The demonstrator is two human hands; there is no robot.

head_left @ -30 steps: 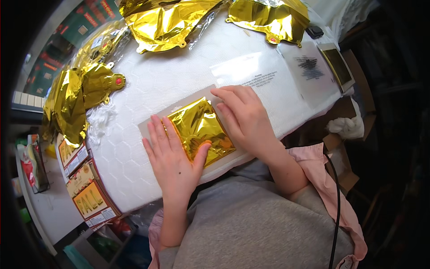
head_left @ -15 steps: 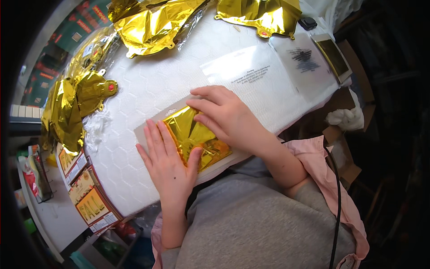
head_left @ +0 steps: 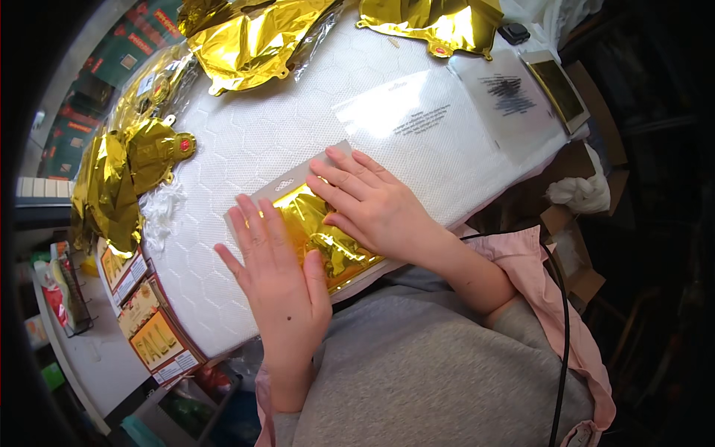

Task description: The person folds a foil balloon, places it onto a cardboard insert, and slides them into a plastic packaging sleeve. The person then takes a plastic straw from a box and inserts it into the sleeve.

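Note:
A folded gold foil balloon (head_left: 335,249) lies flat in a plastic bag with a grey top strip (head_left: 287,182), near the front edge of the padded white table. My left hand (head_left: 281,298) reaches over the left side of the bag, fingers stretched and a little blurred; whether it presses down I cannot tell. Across the bag's upper right lies my right hand (head_left: 380,212), its fingers extended over the foil and the grey strip. Neither hand grips anything. Both partly cover the balloon and bag.
Loose gold foil balloons lie at the far side (head_left: 249,45), far right (head_left: 439,26) and left (head_left: 123,179). Clear printed bags (head_left: 387,112) and a packed gold piece (head_left: 557,91) lie right. White scraps (head_left: 160,212) and printed cards (head_left: 156,339) line the left edge.
My left hand has slid slightly left and lifted or shifted off the foil's edge. My right hand's fingers have flattened and spread over the upper strip, uncovering more of its left part.

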